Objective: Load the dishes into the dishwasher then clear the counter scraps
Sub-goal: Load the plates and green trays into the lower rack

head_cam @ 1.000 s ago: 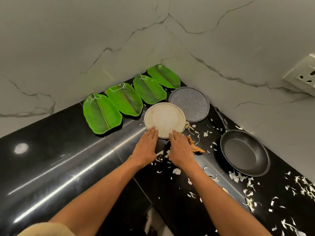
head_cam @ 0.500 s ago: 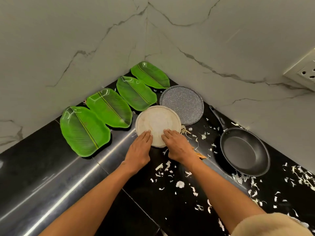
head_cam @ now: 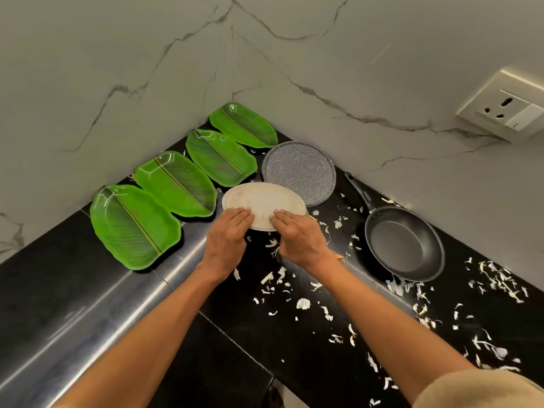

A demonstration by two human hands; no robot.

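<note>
A round cream plate (head_cam: 265,198) sits in the corner of the black counter (head_cam: 53,278), its near edge tilted up. My left hand (head_cam: 228,240) and my right hand (head_cam: 300,240) grip that near rim, fingers on top, thumbs hidden beneath. Behind it lies a grey speckled plate (head_cam: 298,172). Several green leaf-shaped plates (head_cam: 134,226) line the left wall toward the corner. A dark frying pan (head_cam: 403,242) rests to the right, handle pointing at the corner. White vegetable scraps (head_cam: 303,303) are strewn over the counter below and right of my hands.
Marble walls meet in the corner behind the dishes. A wall socket (head_cam: 506,110) sits high on the right wall. More scraps (head_cam: 497,281) lie beyond the pan. The counter's front edge forms an inner corner at the bottom middle.
Both hands slid forward onto the cream plate's near rim and took hold; the plate now tilts up from the counter. The camera moved closer and leftward.
</note>
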